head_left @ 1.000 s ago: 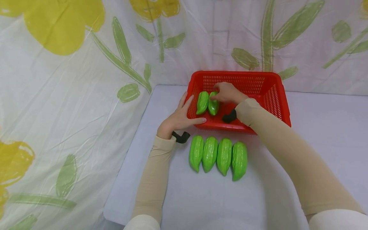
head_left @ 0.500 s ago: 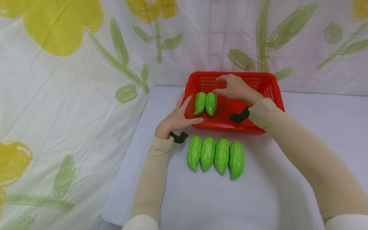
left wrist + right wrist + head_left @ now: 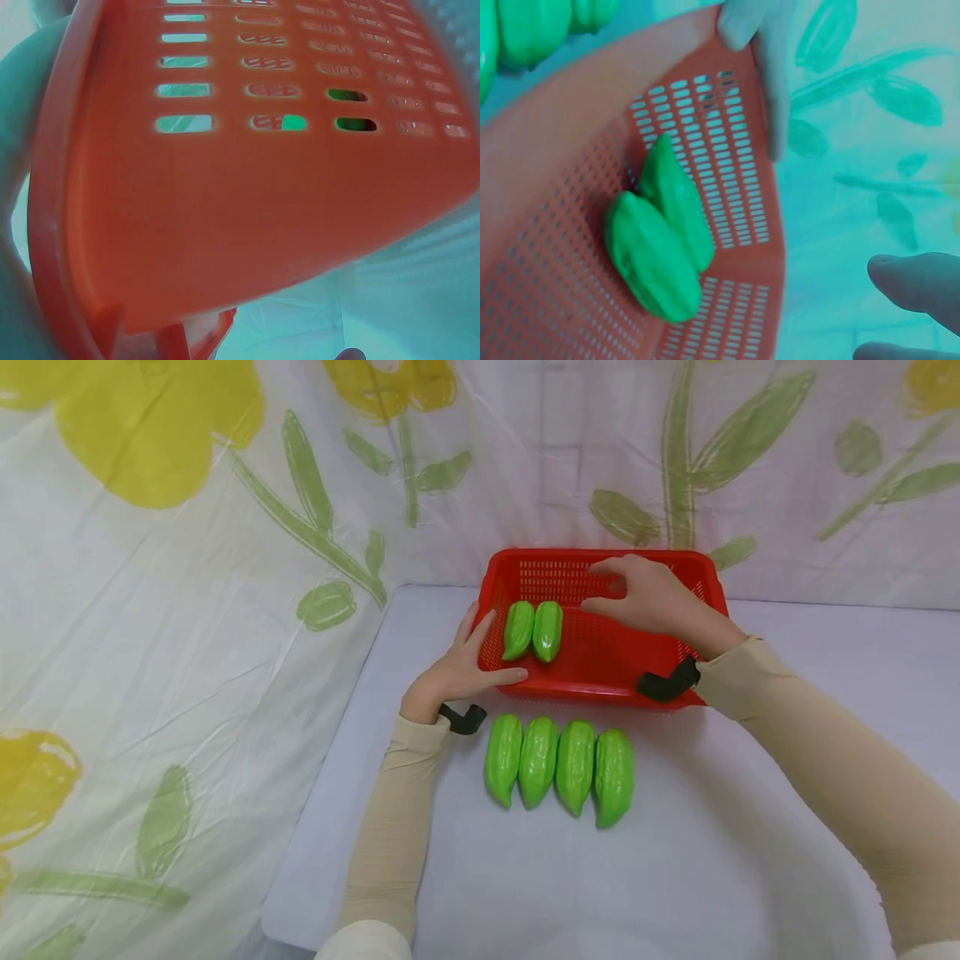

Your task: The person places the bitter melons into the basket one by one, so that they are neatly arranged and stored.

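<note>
Two green bitter melons, a left one point(image 3: 518, 631) and a right one point(image 3: 547, 632), lie side by side at the left end of a red perforated basket point(image 3: 585, 692). My left hand point(image 3: 457, 675) rests at the basket's front-left corner, fingers straight along the left rim and thumb on the front rim. Over the basket's middle and right hovers my right hand point(image 3: 651, 597), thumb and fingers apart and holding nothing. In front of the basket, several more bitter melons point(image 3: 537, 762) form a row on the table. The left wrist view shows the basket's outer wall point(image 3: 247, 202) up close.
A white-covered table point(image 3: 540, 877) carries everything. Behind it and to its left hangs a white curtain point(image 3: 225, 585) printed with yellow flowers and green leaves. The basket's back rim point(image 3: 555, 554) stands close to the curtain.
My right hand has let go of the right-hand bitter melon in the basket, then drawn up and to the right. The left hand keeps its place on the rim.
</note>
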Available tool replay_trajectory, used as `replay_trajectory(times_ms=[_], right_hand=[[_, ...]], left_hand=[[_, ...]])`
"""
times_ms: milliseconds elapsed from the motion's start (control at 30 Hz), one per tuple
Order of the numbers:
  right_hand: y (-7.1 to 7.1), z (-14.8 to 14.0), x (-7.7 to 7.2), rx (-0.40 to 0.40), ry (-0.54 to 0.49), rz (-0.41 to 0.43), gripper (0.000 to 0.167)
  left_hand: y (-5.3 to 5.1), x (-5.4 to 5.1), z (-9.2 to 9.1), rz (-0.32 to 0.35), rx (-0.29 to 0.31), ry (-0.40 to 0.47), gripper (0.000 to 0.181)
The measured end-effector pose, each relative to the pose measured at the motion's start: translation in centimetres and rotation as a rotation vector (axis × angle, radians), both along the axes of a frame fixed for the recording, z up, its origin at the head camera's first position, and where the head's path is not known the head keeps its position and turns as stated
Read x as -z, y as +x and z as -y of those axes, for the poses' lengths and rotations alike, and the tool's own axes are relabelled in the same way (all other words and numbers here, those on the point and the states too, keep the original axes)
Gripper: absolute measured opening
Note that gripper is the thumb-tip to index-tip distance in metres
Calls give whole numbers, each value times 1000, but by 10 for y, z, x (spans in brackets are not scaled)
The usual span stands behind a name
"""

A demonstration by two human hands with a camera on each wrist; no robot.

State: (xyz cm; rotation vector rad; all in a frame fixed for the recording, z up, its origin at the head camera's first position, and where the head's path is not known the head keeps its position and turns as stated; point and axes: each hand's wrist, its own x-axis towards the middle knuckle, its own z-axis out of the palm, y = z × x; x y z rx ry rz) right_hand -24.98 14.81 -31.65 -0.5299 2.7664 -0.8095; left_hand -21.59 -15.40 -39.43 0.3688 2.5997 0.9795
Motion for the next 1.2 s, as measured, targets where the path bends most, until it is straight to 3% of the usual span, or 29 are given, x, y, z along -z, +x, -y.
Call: replay_trajectory(times_ms=[367,733,1200], right_hand=[[27,-16,-4,3,-17,-33,68],[64,-21,-11,9,-48,-86,64],[111,-22,3,11,-98,-149,59]], left_hand=[[2,-1,2,9,-6,2,114],[2,-3,-1,15,-10,-5,114],[-1,0,0,7,-8,9,114]])
